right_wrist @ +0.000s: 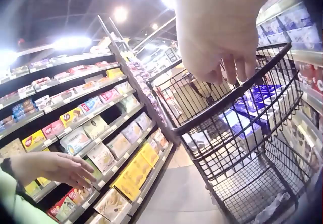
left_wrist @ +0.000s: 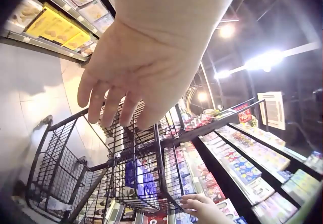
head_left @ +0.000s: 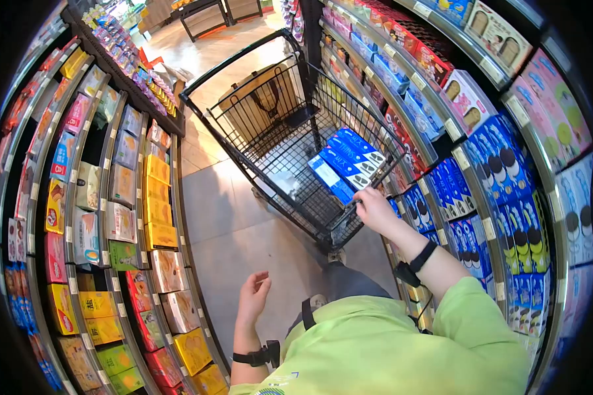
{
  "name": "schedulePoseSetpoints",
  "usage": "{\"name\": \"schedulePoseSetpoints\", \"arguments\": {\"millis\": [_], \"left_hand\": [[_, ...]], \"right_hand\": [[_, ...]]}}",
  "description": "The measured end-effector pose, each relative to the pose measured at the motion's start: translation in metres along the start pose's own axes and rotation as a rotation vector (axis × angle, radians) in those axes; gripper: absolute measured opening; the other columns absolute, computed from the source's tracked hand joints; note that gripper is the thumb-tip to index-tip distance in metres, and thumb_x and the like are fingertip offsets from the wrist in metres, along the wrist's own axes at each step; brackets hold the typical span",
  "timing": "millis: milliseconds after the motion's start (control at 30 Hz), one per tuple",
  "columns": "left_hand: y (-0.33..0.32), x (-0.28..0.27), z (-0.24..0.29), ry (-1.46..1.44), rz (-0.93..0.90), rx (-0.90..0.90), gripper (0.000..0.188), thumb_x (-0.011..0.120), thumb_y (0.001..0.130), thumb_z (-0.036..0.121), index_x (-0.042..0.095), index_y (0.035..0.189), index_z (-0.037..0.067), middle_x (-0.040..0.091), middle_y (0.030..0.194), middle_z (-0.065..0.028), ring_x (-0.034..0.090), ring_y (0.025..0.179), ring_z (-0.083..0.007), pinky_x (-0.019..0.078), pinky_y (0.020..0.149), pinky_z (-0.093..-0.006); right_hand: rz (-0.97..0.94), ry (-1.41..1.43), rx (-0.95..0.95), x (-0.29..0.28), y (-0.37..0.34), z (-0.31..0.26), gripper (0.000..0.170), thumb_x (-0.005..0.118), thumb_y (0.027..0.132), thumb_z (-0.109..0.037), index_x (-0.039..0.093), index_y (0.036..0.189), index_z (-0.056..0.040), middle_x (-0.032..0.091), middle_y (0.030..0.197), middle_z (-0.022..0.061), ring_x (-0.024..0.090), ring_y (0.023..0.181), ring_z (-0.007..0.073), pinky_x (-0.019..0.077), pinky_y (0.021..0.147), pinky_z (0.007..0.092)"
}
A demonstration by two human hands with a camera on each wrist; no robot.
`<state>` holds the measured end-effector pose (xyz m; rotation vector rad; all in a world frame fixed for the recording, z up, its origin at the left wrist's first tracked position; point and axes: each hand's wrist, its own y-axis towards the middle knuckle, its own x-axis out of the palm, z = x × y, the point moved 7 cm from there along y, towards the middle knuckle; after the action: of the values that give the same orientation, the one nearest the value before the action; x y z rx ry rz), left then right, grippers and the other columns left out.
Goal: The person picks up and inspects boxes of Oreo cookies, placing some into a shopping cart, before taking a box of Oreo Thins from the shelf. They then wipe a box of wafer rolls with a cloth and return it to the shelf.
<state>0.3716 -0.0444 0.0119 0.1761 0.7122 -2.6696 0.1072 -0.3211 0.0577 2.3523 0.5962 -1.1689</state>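
Note:
My right hand (head_left: 375,210) is over the near rim of a black wire shopping cart (head_left: 244,155), its fingers relaxed and pointing down toward the basket. In the right wrist view the fingertips of this hand (right_wrist: 222,42) overlap the cart's top edge, and nothing shows in them. Close beyond lie blue cookie boxes (head_left: 349,161) in the cart, with dark round cookies pictured on their ends. My left hand (head_left: 252,296) hangs free in the aisle to the left of the cart, holding nothing. Its palm and loosely extended fingers fill the upper part of the left wrist view.
A brown paper carton or bag (head_left: 260,99) stands at the cart's far end. Packed snack shelves line the left (head_left: 122,217) and right (head_left: 468,178) sides. Grey floor tiles (head_left: 224,224) run between, and a wooden display table (head_left: 201,20) stands far ahead.

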Motion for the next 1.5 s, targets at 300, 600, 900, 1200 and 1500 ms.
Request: {"name": "schedulePoseSetpoints", "arguments": {"millis": [300,600,900,1200,1500], "left_hand": [[0.079,0.023,0.119,-0.037,0.067,0.086,0.028,0.058,0.092,0.012,0.057,0.118,0.001,0.062,0.113,-0.008,0.058,0.102,-0.014,0.0461,0.088,-0.0273],[0.127,0.016,0.146,-0.076,-0.057,0.059,0.025,0.055,0.093,0.01,0.058,0.116,0.0,0.062,0.115,-0.0074,0.056,0.107,-0.0145,0.0424,0.095,-0.0279],[0.204,-0.003,0.201,-0.057,-0.225,0.188,0.023,0.055,0.093,0.008,0.058,0.115,0.0,0.063,0.11,-0.0056,0.057,0.104,-0.014,0.0434,0.092,-0.0273],[0.223,0.041,0.26,-0.356,-0.611,0.329,0.069,0.066,0.084,0.006,0.03,0.142,0.005,0.051,0.125,-0.0104,0.049,0.116,-0.0174,0.0452,0.094,-0.0324],[0.228,0.084,0.243,-0.405,-0.811,0.055,0.062,0.064,0.089,0.013,0.031,0.14,0.001,0.052,0.121,-0.0103,0.056,0.107,-0.0176,0.0528,0.086,-0.0326]], "right_hand": [[-1.19,-0.533,0.179,0.093,0.08,0.044,0.064,0.063,0.073,-0.06,0.058,0.126,-0.0244,0.052,0.132,0.0155,0.044,0.123,0.0394,0.0385,0.098,0.0528],[-1.495,-0.642,0.128,0.15,0.078,0.076,0.088,0.066,0.061,-0.072,0.048,0.136,-0.0305,0.054,0.132,0.0086,0.05,0.121,0.0323,0.0414,0.098,0.0446],[-0.876,0.125,0.406,0.071,0.133,0.028,0.034,0.061,0.085,-0.032,0.055,0.114,-0.0161,0.056,0.113,0.011,0.058,0.096,0.0322,0.0463,0.086,0.0425],[-0.47,1.702,0.767,-0.024,0.072,-0.026,0.026,0.044,0.096,-0.033,0.046,0.118,-0.017,0.058,0.109,0.0042,0.061,0.087,0.0197,0.0493,0.056,0.0345],[-0.062,1.635,0.64,-0.045,0.029,-0.048,0.062,0.024,0.098,-0.056,0.035,0.14,-0.0118,0.063,0.109,0.0211,0.063,0.076,0.0187,0.0508,0.06,0.0272]]}}
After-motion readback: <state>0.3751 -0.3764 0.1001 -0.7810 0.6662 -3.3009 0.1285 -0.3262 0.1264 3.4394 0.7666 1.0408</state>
